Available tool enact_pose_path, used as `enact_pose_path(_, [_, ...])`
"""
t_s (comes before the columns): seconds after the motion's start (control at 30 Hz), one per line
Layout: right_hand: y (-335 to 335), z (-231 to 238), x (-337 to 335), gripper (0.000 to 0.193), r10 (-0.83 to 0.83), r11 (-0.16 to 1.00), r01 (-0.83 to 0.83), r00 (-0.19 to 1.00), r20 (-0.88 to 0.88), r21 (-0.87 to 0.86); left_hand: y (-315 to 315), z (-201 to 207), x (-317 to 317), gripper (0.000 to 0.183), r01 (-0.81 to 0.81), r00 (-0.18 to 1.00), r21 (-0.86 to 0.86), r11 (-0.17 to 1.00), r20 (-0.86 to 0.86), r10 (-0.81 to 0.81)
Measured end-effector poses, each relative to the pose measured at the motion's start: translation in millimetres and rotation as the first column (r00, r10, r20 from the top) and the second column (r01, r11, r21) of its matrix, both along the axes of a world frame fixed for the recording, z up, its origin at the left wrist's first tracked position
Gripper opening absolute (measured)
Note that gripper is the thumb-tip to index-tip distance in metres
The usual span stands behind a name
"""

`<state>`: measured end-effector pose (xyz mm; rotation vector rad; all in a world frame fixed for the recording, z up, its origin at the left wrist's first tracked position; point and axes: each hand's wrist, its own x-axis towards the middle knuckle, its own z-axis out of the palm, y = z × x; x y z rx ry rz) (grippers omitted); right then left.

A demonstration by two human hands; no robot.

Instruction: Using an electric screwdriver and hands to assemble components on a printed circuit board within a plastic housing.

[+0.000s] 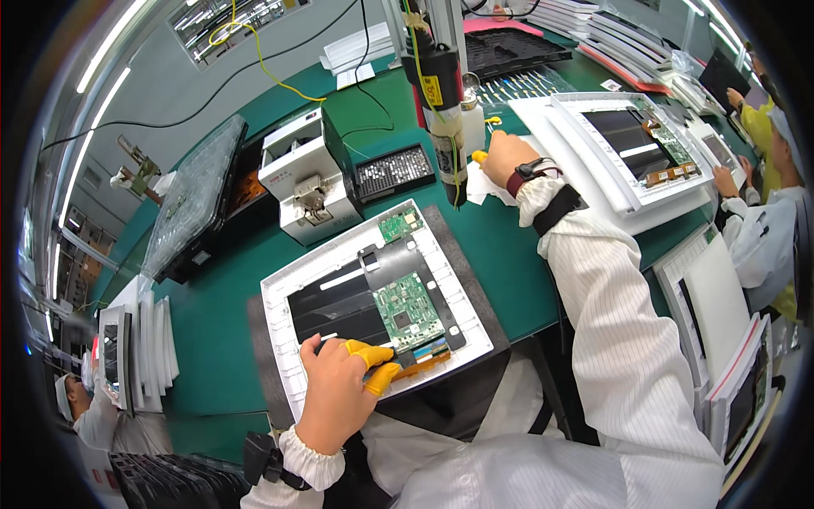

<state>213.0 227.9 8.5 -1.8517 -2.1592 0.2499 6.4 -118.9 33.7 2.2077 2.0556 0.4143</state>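
In front of me lies a white-framed display unit (475,327), back side up, with a green circuit board (409,312) and an orange flex strip (421,366) along its near edge. My left hand (343,382), yellow cots on two fingers, rests over that edge; its fingertips are apart beside the strip. Farther off to the right, my right hand (507,161) has curled fingers with one yellow cot showing. It is above a white sheet (483,185), close to a white bottle (472,127). Whatever its fingers hold is hidden.
A dark post-mounted tool (441,110) hangs over the table. Left of it stand a white boxy device (309,178) and a black tray of small parts (394,172). Another white-framed unit (632,148) lies on foam at the right. Co-workers are at both sides.
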Motion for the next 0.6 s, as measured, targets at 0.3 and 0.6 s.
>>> enact_pose_path(0.3, [-15,4,26,0.025,0.074,0.988,-0.027,0.949,-0.308,0.153,-9,10,-10,0.021,-0.049,0.992,0.059,0.997,0.115,0.042])
enact_pose_path(0.6, [-119,22,88,0.033,0.167,0.921,-0.38,0.192,-0.967,0.083,8,28,10,0.017,0.098,0.954,0.15,0.984,0.269,-0.136])
